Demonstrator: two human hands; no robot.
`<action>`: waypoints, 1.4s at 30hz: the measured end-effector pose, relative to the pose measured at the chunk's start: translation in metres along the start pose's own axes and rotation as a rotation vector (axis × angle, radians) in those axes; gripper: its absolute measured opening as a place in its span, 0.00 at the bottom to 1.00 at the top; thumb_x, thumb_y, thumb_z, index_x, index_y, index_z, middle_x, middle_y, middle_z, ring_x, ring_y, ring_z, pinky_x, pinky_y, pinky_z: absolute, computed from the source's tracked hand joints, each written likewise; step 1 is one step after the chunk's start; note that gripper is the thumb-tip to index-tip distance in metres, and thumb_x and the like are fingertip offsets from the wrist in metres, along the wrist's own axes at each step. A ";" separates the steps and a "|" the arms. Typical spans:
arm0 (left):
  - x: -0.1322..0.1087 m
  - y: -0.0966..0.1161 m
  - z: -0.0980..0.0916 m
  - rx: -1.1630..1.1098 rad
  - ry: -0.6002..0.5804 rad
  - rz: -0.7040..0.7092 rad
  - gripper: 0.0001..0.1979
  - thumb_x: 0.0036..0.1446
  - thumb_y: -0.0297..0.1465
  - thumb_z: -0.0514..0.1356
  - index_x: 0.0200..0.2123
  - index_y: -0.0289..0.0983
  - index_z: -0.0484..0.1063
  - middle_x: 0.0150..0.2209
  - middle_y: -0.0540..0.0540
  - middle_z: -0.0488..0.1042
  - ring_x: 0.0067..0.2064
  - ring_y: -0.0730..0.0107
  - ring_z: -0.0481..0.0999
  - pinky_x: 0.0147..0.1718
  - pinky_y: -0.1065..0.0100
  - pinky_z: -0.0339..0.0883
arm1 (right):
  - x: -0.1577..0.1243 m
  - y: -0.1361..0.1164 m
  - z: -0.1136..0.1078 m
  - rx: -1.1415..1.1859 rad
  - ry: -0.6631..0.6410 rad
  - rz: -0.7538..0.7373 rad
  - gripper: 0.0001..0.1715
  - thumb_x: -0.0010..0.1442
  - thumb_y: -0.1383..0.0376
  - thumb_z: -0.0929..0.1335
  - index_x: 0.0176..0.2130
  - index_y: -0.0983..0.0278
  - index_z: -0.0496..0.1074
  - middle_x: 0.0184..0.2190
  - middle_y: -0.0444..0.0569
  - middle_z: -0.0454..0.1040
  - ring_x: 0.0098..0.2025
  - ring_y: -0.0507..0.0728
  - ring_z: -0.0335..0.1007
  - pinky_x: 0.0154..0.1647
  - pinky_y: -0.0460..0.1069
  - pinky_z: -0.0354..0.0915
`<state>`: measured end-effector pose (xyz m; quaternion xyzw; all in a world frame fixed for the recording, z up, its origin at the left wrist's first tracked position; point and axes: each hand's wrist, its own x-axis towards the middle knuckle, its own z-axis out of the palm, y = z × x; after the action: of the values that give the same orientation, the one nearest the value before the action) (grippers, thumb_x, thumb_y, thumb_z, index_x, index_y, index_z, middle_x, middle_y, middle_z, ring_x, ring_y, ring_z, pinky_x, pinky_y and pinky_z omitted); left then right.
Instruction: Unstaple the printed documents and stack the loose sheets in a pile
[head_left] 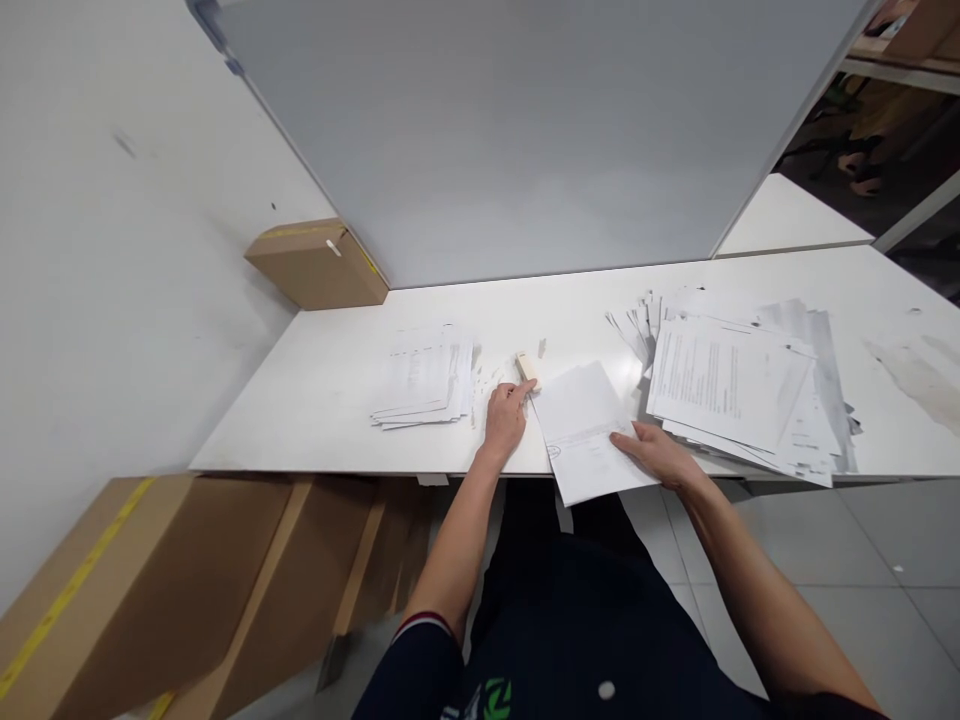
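White tabletop (pixel 307 425) bears stacks (pixel 424 375) (pixel 731 385) flanking the held papers (pixel 581 415), grey panel (pixel 525 140) behind.

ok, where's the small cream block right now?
Head view, mid-table: the small cream block lies on the white table at the left hand's fingertips, just beyond the held paper's far left corner.

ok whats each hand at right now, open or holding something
Left hand: touching the small cream block; whether it grips cannot be told.
Right hand: closed on the paper, thumb on top.
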<state>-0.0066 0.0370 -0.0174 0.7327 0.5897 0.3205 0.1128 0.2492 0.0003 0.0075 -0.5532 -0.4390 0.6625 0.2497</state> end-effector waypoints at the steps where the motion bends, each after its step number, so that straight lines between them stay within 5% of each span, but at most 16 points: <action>1: 0.000 0.000 0.001 0.007 0.003 0.001 0.26 0.51 0.17 0.46 0.51 0.43 0.65 0.37 0.45 0.62 0.40 0.67 0.62 0.44 0.64 0.59 | 0.000 0.000 0.000 -0.010 0.005 -0.002 0.18 0.51 0.58 0.66 0.40 0.65 0.71 0.32 0.51 0.77 0.32 0.59 0.73 0.31 0.50 0.67; 10: -0.004 0.000 0.001 -0.012 0.059 0.029 0.25 0.55 0.20 0.44 0.55 0.42 0.59 0.37 0.44 0.63 0.40 0.67 0.63 0.43 0.65 0.60 | -0.047 -0.018 0.006 -0.316 0.168 -0.109 0.20 0.52 0.56 0.64 0.40 0.65 0.71 0.35 0.51 0.76 0.34 0.60 0.72 0.31 0.50 0.66; 14: -0.007 0.005 0.001 -0.062 0.126 0.041 0.22 0.57 0.23 0.44 0.55 0.39 0.59 0.40 0.43 0.66 0.43 0.67 0.65 0.43 0.65 0.61 | -0.073 -0.033 -0.021 -0.275 0.415 -0.117 0.22 0.49 0.55 0.66 0.40 0.68 0.71 0.32 0.52 0.76 0.31 0.58 0.71 0.25 0.48 0.66; 18: -0.015 0.006 -0.003 -0.076 0.257 0.075 0.18 0.58 0.25 0.46 0.51 0.37 0.63 0.40 0.42 0.70 0.44 0.67 0.66 0.44 0.64 0.62 | -0.070 -0.042 -0.066 -0.161 0.728 -0.137 0.23 0.46 0.53 0.67 0.38 0.65 0.71 0.31 0.51 0.74 0.28 0.56 0.69 0.22 0.47 0.63; 24: -0.030 -0.036 -0.045 0.035 0.559 -0.122 0.13 0.56 0.29 0.50 0.43 0.36 0.69 0.39 0.42 0.71 0.43 0.66 0.68 0.44 0.63 0.63 | -0.064 -0.038 -0.107 -0.561 0.952 0.027 0.26 0.47 0.45 0.63 0.39 0.59 0.66 0.26 0.52 0.71 0.28 0.63 0.65 0.22 0.54 0.59; 27: -0.030 -0.067 -0.076 0.157 0.516 -0.269 0.13 0.53 0.30 0.53 0.42 0.36 0.69 0.41 0.41 0.70 0.46 0.63 0.67 0.48 0.60 0.60 | -0.072 -0.035 -0.096 -0.757 1.123 -0.055 0.27 0.52 0.46 0.59 0.46 0.58 0.62 0.28 0.56 0.71 0.34 0.68 0.66 0.30 0.59 0.59; 30: -0.023 -0.090 -0.098 0.236 0.257 -0.348 0.18 0.50 0.34 0.56 0.46 0.37 0.67 0.50 0.39 0.64 0.53 0.57 0.61 0.52 0.57 0.56 | -0.071 -0.034 -0.059 -0.731 1.004 -0.203 0.27 0.56 0.48 0.58 0.47 0.63 0.62 0.33 0.58 0.72 0.31 0.63 0.67 0.33 0.57 0.61; 34: -0.014 -0.103 -0.109 0.310 0.018 -0.354 0.23 0.51 0.39 0.55 0.51 0.39 0.62 0.53 0.39 0.62 0.54 0.55 0.61 0.50 0.56 0.57 | -0.049 -0.032 0.008 -0.730 0.537 -0.373 0.22 0.57 0.52 0.59 0.45 0.62 0.65 0.33 0.52 0.73 0.30 0.57 0.68 0.33 0.52 0.63; 37: -0.012 -0.106 -0.108 0.419 -0.030 -0.254 0.17 0.55 0.39 0.51 0.47 0.39 0.65 0.48 0.41 0.67 0.50 0.56 0.64 0.46 0.59 0.58 | -0.026 -0.027 0.051 -0.734 0.293 -0.500 0.19 0.59 0.54 0.57 0.44 0.62 0.65 0.32 0.52 0.72 0.32 0.57 0.68 0.34 0.50 0.62; 42: -0.014 -0.107 -0.105 0.485 0.093 -0.253 0.16 0.59 0.34 0.43 0.31 0.37 0.68 0.33 0.40 0.71 0.38 0.61 0.67 0.38 0.63 0.58 | 0.007 -0.013 0.093 -0.679 0.121 -0.641 0.16 0.60 0.58 0.56 0.38 0.62 0.67 0.29 0.49 0.71 0.31 0.55 0.67 0.32 0.48 0.60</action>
<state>-0.1561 0.0317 0.0006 0.6434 0.7405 0.1865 -0.0541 0.1565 -0.0162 0.0153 -0.4776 -0.7643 0.3372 0.2719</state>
